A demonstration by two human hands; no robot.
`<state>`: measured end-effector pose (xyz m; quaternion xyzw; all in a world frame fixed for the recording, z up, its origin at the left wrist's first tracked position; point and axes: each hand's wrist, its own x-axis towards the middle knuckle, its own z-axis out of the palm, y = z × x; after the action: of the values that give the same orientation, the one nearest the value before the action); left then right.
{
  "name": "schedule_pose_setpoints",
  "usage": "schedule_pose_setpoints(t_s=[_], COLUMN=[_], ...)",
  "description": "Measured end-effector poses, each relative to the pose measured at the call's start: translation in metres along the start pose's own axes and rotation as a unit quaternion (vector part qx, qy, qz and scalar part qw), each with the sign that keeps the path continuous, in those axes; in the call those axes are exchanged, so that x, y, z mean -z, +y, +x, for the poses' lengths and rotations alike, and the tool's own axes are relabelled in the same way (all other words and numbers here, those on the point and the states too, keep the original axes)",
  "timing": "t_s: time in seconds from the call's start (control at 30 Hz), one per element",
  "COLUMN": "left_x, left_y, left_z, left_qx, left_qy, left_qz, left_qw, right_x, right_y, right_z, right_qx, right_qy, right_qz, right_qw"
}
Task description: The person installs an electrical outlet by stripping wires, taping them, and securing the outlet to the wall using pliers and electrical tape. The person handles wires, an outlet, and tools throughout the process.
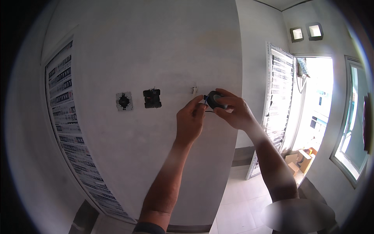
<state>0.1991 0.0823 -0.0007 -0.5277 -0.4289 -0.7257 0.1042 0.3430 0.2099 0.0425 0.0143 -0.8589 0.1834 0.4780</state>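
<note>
In front of the grey wall, my right hand is closed round a black roll of electrical tape. Just left of it, my left hand pinches a thin blue wire with the thumb and forefinger. A short dark strand shows below the roll; whether it is tape or wire I cannot make out. My hands are close together, and the left fingertips nearly meet the roll. Above the left hand, a small pale patch marks the wall.
Left along the wall are a black wall box and a square plate with a dark centre. A film-covered door stands far left. On the right are another film-covered door, a bright doorway, a window and cardboard boxes.
</note>
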Motion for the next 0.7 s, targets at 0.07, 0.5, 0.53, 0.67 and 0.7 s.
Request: schedule_pose_setpoints(t_s=[0.07,0.5,0.53,0.67,0.7], left_x=[0.002,-0.006,-0.004,-0.003,-0.003], left_y=[-0.001,0.0,0.0,0.002,0.002], left_z=[0.002,-0.001,-0.002,-0.004,-0.003], left_qx=[-0.018,-0.052,-0.062,-0.121,-0.14], left_qy=[0.002,0.026,0.024,0.021,0.022], left_qz=[0.016,0.04,0.061,0.108,0.111], left_qw=[1.0,0.997,0.996,0.987,0.984], right_x=[-0.001,0.009,0.008,0.007,0.004], right_y=[-0.007,-0.005,-0.008,-0.029,-0.032], right_z=[0.003,-0.008,-0.008,-0.007,-0.004], right_qx=[0.001,-0.004,-0.002,-0.074,-0.098], right_qy=[-0.01,-0.024,-0.027,-0.058,-0.055], right_qz=[-0.015,-0.017,-0.012,0.299,0.349], right_qw=[1.0,1.0,1.0,0.95,0.93])
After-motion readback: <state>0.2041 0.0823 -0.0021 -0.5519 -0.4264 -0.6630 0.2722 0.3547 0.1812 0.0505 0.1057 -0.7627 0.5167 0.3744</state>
